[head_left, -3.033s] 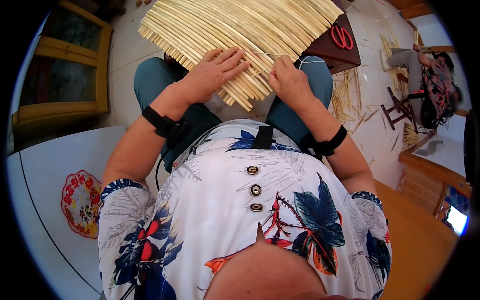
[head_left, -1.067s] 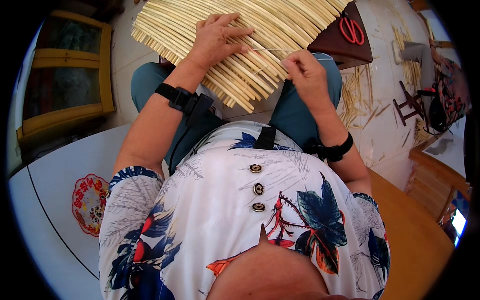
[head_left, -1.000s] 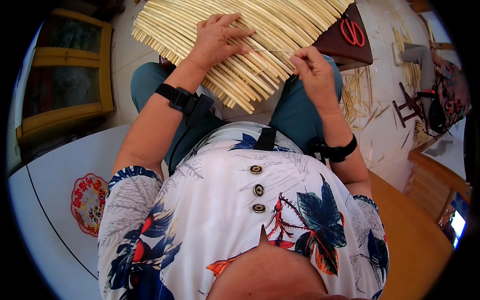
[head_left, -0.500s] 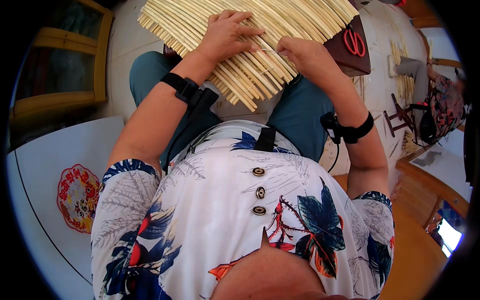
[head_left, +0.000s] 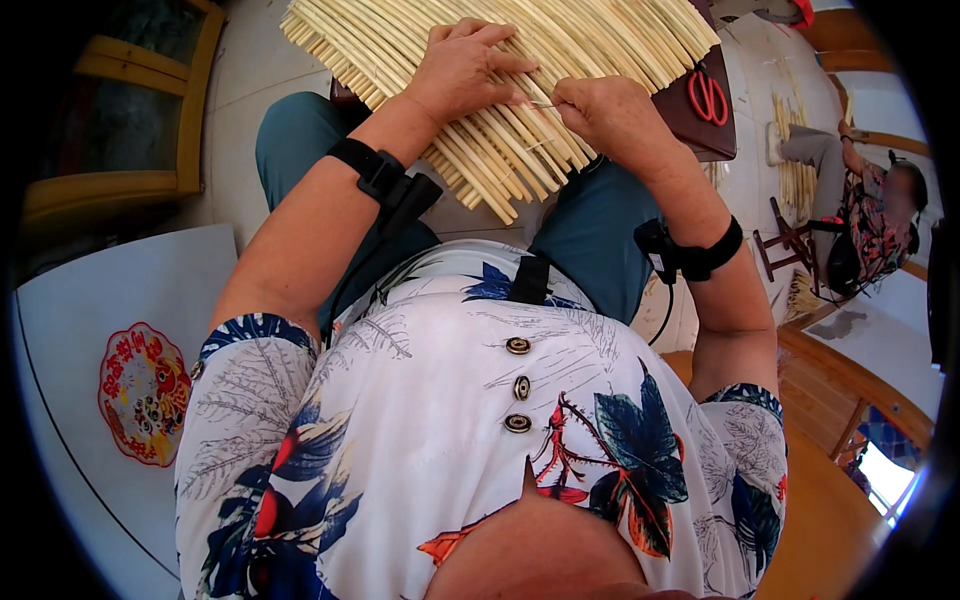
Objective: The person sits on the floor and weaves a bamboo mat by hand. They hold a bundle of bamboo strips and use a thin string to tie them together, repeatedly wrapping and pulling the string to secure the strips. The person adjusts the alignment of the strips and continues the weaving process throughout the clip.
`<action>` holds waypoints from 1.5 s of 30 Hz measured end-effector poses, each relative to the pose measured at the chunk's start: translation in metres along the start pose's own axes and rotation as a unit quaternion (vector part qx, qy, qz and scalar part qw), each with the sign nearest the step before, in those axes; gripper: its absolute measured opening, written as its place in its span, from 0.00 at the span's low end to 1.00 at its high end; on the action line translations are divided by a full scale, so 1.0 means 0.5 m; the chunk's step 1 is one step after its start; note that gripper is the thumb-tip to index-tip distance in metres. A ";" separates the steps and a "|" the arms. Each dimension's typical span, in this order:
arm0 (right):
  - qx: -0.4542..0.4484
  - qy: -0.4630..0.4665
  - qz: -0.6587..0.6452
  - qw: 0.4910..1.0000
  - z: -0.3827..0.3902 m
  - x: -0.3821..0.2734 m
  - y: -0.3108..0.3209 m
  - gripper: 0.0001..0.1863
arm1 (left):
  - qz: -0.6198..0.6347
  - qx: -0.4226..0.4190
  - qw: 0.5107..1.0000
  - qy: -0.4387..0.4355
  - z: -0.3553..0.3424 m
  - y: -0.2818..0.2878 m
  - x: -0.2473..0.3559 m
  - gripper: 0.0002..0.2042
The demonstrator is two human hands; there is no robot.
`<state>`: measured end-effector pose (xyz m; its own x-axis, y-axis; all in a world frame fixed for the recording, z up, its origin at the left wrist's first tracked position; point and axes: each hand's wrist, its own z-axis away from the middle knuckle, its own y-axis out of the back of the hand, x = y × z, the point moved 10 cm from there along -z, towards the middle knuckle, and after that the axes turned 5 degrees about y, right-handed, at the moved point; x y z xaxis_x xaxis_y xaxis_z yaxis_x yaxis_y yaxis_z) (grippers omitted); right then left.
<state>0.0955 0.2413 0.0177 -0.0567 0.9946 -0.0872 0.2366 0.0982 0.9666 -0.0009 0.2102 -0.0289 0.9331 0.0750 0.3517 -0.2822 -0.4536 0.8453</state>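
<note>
A mat of pale sticks (head_left: 370, 50) lies over a dark red bench (head_left: 712, 142) in front of my knees, its near sticks sticking out unevenly. My left hand (head_left: 468, 75) lies open on it, fingers spread across the sticks. Just to its right, my right hand (head_left: 610, 118) is pinched on a thin cord (head_left: 543, 103) that runs over the mat toward my left fingertips; whether anything else is in those fingers is hidden. Red-handled scissors (head_left: 708, 98) lie on the bench right of the mat.
At the right, another person (head_left: 875, 215) sits by a folding stool (head_left: 785, 240) and loose sticks (head_left: 795, 180) on the tiled floor. A yellow glass-door cabinet (head_left: 120, 130) and a white board with a red sticker (head_left: 70, 400) are at my left. A wooden seat (head_left: 820, 500) is at right.
Since three seconds ago both hands have moved up and to the right over the sticks. My right hand has swung leftward over the last second, its fingers now pointing left along the cord.
</note>
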 end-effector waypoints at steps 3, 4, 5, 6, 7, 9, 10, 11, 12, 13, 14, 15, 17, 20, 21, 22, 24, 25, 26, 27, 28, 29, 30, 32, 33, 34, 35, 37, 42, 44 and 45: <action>0.002 0.007 0.006 1.000 -0.003 -0.002 -0.001 0.04 | -0.005 -0.005 1.000 0.007 0.000 -0.001 0.000 0.20; 0.003 0.011 0.011 1.000 -0.005 -0.003 -0.001 0.04 | -0.010 -0.007 1.000 0.009 0.000 -0.002 0.000 0.20; 0.002 0.011 0.011 1.000 -0.005 -0.002 -0.002 0.04 | -0.014 -0.008 1.000 0.011 0.000 -0.003 -0.001 0.20; 0.001 0.014 0.015 1.000 -0.006 -0.002 -0.002 0.04 | -0.014 -0.009 1.000 0.012 -0.001 -0.004 -0.001 0.20; 0.001 0.016 0.019 1.000 -0.006 -0.003 -0.001 0.04 | -0.016 -0.008 1.000 0.012 -0.001 -0.004 0.000 0.20; 0.000 0.020 0.022 1.000 -0.007 -0.004 -0.001 0.04 | -0.019 -0.007 1.000 0.013 -0.002 -0.004 -0.001 0.20; -0.001 0.024 0.027 0.999 -0.008 -0.005 -0.001 0.03 | -0.019 -0.006 1.000 0.012 -0.002 -0.004 -0.001 0.20; -0.001 0.023 0.027 0.999 -0.008 -0.007 0.003 0.03 | -0.020 -0.005 1.000 0.011 -0.002 -0.004 0.000 0.20; -0.028 0.003 0.024 0.999 -0.009 -0.002 -0.003 0.04 | -0.020 -0.005 1.000 0.011 -0.002 -0.004 0.000 0.20; -0.056 -0.017 0.021 0.998 -0.008 0.005 -0.011 0.05 | -0.021 -0.007 1.000 0.012 -0.002 -0.004 -0.001 0.20; -0.056 -0.017 0.021 0.998 -0.008 0.005 -0.011 0.05 | -0.021 -0.009 1.000 0.013 -0.001 -0.004 -0.001 0.20; -0.058 -0.016 0.020 0.998 -0.008 0.004 -0.012 0.05 | -0.021 -0.009 1.000 0.013 -0.002 -0.005 -0.001 0.20; -0.059 -0.016 0.020 0.998 -0.008 0.006 -0.014 0.06 | -0.018 -0.011 1.000 0.015 -0.002 -0.005 -0.001 0.21; 0.007 0.034 0.020 0.999 -0.011 -0.014 0.008 0.04 | -0.024 -0.003 1.000 0.012 -0.003 -0.006 -0.001 0.20; -0.029 0.019 0.027 0.999 -0.014 -0.010 -0.001 0.04 | -0.024 -0.003 1.000 0.012 -0.002 -0.006 -0.003 0.20; -0.065 0.005 0.034 0.997 -0.015 -0.005 -0.012 0.06 | -0.021 -0.001 1.000 0.007 -0.002 -0.006 -0.002 0.20; -0.073 0.019 0.042 0.996 -0.019 -0.007 -0.016 0.06 | -0.018 0.003 1.000 0.003 -0.001 -0.004 -0.002 0.20; -0.081 0.031 0.050 0.995 -0.020 -0.009 -0.019 0.05 | -0.018 0.002 1.000 0.001 -0.001 -0.004 0.000 0.20; -0.081 0.032 0.051 0.995 -0.022 -0.009 -0.020 0.05 | -0.018 0.001 1.000 0.000 -0.002 -0.004 0.001 0.20; -0.080 0.036 0.055 0.995 -0.025 -0.009 -0.022 0.05 | -0.017 0.001 1.000 0.001 -0.002 -0.005 0.000 0.20; -0.079 0.041 0.058 0.994 -0.028 -0.011 -0.022 0.05 | -0.015 0.003 1.000 0.001 -0.002 -0.005 -0.001 0.20; -0.081 0.042 0.058 0.994 -0.029 -0.013 -0.020 0.05 | -0.012 0.004 1.000 0.001 -0.002 -0.005 -0.001 0.20; -0.080 0.031 0.054 0.995 -0.030 -0.012 -0.015 0.05 | -0.012 0.005 1.000 0.002 -0.002 -0.004 0.000 0.20; -0.081 0.021 0.051 0.995 -0.031 -0.010 -0.014 0.05 | -0.006 0.010 1.000 0.005 -0.001 -0.001 0.001 0.20; -0.058 0.032 0.053 0.996 -0.029 -0.015 -0.009 0.06 | -0.005 0.011 1.000 0.005 -0.002 0.000 0.003 0.20; -0.035 0.043 0.055 0.997 -0.027 -0.019 -0.002 0.08 | -0.009 0.009 1.000 0.008 -0.002 -0.001 0.003 0.20; -0.035 0.043 0.056 0.997 -0.026 -0.019 -0.003 0.08 | -0.012 0.007 1.000 0.011 -0.003 -0.002 0.003 0.20; -0.025 0.049 0.053 0.997 -0.025 -0.021 -0.001 0.08 | -0.015 0.006 1.000 0.013 -0.002 -0.002 0.002 0.20; -0.025 0.055 0.054 0.997 -0.026 -0.021 -0.001 0.08 | -0.019 0.001 1.000 0.021 -0.002 -0.006 -0.003 0.20; -0.030 0.055 0.059 0.996 -0.027 -0.021 -0.002 0.08 | -0.031 0.014 0.999 -0.001 -0.002 -0.006 -0.002 0.20; -0.031 0.053 0.059 0.996 -0.027 -0.020 -0.002 0.08 | -0.031 0.014 0.999 -0.001 -0.002 -0.007 -0.002 0.20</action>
<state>0.0827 0.2306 0.0210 -0.1345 0.9896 0.0504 0.1870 -0.0246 0.9821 -0.0012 0.2124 -0.0318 0.9492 0.1019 0.2976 -0.2171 -0.4724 0.8542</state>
